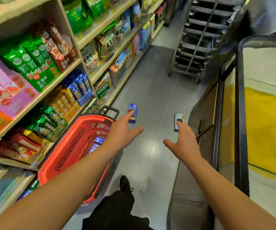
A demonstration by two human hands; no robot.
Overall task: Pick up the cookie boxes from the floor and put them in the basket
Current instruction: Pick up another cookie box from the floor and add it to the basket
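Note:
Two blue cookie boxes lie on the grey tiled floor: one ahead at the middle, the other to its right near the freezer base. My left hand is stretched out open above the floor, its fingertips overlapping the middle box in view. My right hand is open too, fingers spread, with the fingertips just short of the right box. A red plastic basket stands on the floor at my left, with blue cookie boxes lying inside it.
Stocked snack shelves line the left side of the aisle. A chest freezer with a black frame runs along the right. A metal tray rack on wheels stands at the far end. My dark trouser leg and shoe are below.

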